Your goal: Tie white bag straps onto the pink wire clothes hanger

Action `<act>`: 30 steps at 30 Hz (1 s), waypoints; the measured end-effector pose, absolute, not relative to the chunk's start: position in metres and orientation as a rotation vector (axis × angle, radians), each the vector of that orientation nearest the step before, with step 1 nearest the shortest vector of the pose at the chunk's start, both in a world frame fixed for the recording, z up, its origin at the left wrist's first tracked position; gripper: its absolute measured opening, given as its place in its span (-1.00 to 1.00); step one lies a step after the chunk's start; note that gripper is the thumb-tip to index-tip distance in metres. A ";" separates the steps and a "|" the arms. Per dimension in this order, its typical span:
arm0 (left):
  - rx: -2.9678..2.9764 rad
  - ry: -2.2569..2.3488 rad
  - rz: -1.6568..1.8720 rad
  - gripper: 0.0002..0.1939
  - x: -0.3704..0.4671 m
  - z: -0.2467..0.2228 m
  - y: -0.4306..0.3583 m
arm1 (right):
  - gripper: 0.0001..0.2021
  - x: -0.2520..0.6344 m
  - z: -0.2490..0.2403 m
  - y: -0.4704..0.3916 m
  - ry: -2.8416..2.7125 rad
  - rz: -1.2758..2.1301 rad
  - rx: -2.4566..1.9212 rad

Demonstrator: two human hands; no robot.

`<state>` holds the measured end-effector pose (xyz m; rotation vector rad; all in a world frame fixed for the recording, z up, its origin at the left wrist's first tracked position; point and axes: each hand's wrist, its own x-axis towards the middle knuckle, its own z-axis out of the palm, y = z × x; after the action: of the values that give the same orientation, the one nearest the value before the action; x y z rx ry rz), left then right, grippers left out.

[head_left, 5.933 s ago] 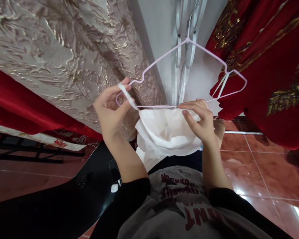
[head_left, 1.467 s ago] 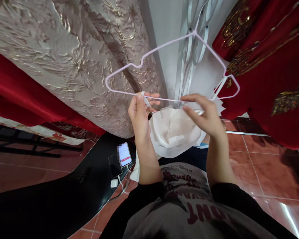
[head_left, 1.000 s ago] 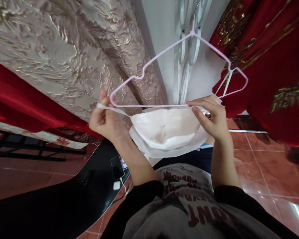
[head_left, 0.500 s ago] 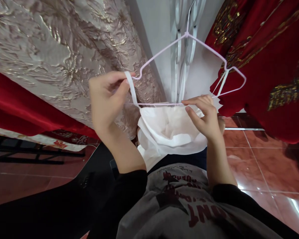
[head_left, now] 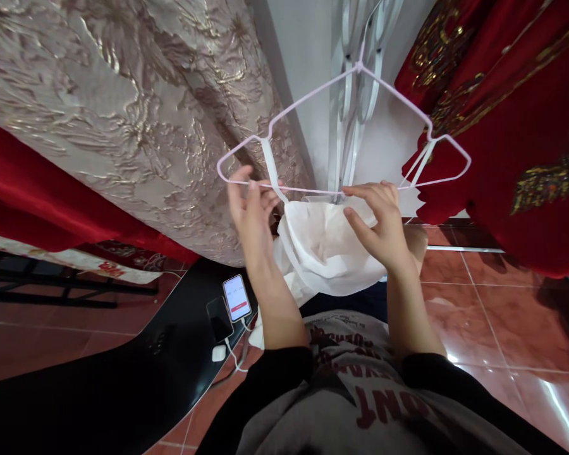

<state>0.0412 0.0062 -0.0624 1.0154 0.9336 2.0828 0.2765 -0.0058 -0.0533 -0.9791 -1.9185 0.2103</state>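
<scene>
A pink hanger [head_left: 313,97] hangs from a white metal frame. White straps loop over both of its shoulder notches, and a white garment [head_left: 332,243] hangs below its bottom bar. My left hand [head_left: 253,212] is at the bar's left end beside the left strap, its fingers apart and partly behind the bar. My right hand [head_left: 378,221] rests at the garment's upper right edge by the bar, fingers spread, with no grip visible. Part of the garment is hidden behind the right hand.
Pale embossed fabric [head_left: 137,107] hangs at the left and red embroidered cloth [head_left: 512,139] at the right. On a black surface [head_left: 137,373] at lower left lie a lit phone [head_left: 237,297], a dark phone [head_left: 219,319] and a small white case [head_left: 219,353].
My left hand has let go of the left strap and moved right and down; the strap now sits in the hanger's left notch. The phones have come into view.
</scene>
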 end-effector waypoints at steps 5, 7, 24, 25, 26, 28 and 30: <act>1.100 0.973 2.058 -0.64 0.062 -0.076 0.005 | -0.66 0.299 -0.069 0.005 -1.523 0.247 -0.872; 1.112 0.978 2.089 -0.67 0.061 -0.074 0.007 | -0.54 0.318 -0.075 0.013 -1.241 0.260 -0.891; 1.027 0.977 2.105 -0.65 0.065 -0.076 0.008 | -0.90 0.346 0.017 0.023 -1.289 0.651 -1.003; 1.012 0.971 2.109 -0.65 0.066 -0.077 0.008 | -0.84 0.354 0.015 0.026 -1.252 0.653 -0.987; 1.006 0.965 2.111 -0.65 0.065 -0.078 0.009 | -0.79 0.363 0.010 0.028 -1.190 0.660 -0.964; 1.018 0.949 2.107 -0.65 0.063 -0.079 0.012 | -0.74 0.380 -0.008 0.030 -1.019 0.677 -0.902; 1.032 0.920 2.095 -0.66 0.060 -0.081 0.014 | -0.76 0.391 -0.030 0.027 -0.811 0.624 -0.858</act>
<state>0.0597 0.0141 -0.0805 1.0316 0.9200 2.0949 0.3907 0.0271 -0.0298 -0.8581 -0.8108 0.6236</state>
